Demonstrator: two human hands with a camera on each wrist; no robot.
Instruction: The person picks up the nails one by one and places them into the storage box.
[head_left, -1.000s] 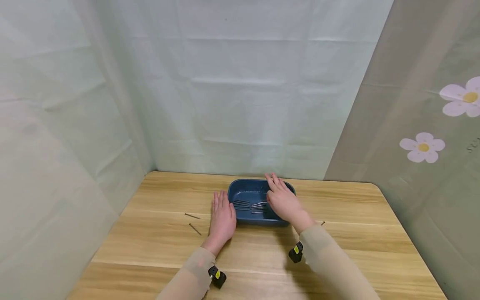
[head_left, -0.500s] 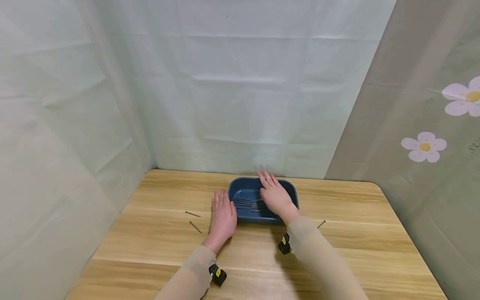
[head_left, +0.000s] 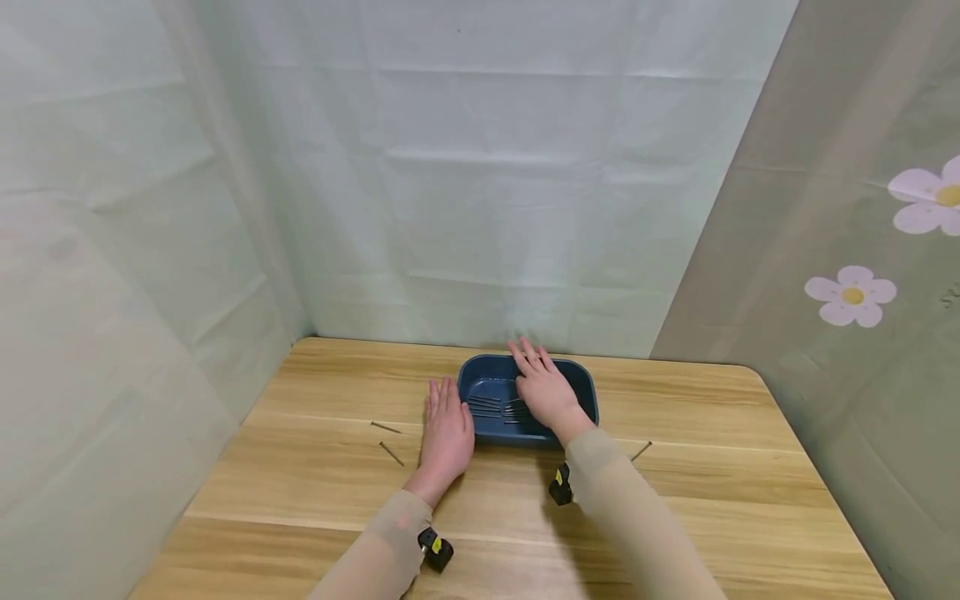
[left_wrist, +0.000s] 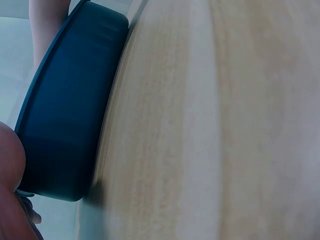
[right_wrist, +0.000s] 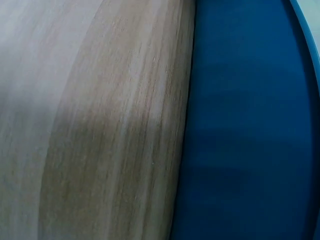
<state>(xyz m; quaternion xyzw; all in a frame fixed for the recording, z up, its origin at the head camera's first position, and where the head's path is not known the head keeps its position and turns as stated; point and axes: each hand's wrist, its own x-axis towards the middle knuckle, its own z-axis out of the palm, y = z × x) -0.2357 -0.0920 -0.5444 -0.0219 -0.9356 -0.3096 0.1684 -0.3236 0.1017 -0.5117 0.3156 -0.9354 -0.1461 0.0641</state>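
A dark blue rectangular tray (head_left: 480, 430) stands near the table's back edge. Several thin metal nails (head_left: 485, 407) lie inside it in two groups; the right group is partly covered by my right hand (head_left: 546, 395). That hand reaches over the tray from the front, some fingers stretched toward the back rim. Its thumb and index fingertips are hidden, so whether they pinch a nail does not show. My left hand (head_left: 447, 429) rests against the tray's left side with its fingers straight. In the left wrist view, the tray's outer wall (left_wrist: 70, 105) rises beside that hand.
Two loose nails, an upper nail (head_left: 386, 427) and a lower nail (head_left: 392, 454), lie on the wooden table (head_left: 300, 492) left of my left hand. Another nail (head_left: 641, 451) lies right of the tray, beside my right sleeve. A pale curtain (head_left: 480, 208) hangs directly behind the table.
My right hand has shifted left over the tray, covering more of the right group of nails. The nail right of the tray shows more from behind the sleeve. My left hand stays put.
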